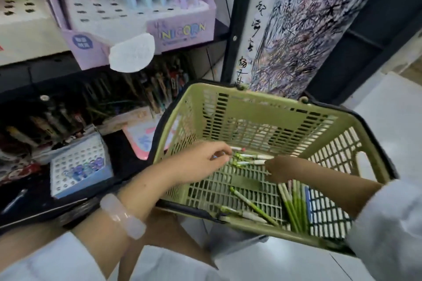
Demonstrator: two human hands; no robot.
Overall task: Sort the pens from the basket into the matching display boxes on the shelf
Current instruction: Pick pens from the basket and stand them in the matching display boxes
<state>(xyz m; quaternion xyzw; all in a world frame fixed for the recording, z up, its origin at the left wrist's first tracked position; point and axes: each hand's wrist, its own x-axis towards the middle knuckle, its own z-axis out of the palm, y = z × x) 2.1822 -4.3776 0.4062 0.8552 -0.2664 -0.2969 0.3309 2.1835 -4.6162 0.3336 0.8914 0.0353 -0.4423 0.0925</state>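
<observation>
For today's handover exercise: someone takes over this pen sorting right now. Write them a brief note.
Left hand: grip pinching pens on the floor of the green plastic basket.
Right hand: fingers curled at a white pen; hold unclear.
Loose green and white pens lie at the basket's near edge.
Purple unicorn display box has many empty holes.
Left: sort all basket pens.

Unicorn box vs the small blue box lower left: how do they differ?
The unicorn box is purple and sits on the upper shelf; the small blue box is blue-sided and sits lower, nearer the basket. The unicorn box holds tall pastel pens in its back rows; the small blue box holds only a short bluish cluster. Both have white tops full of holes.
</observation>
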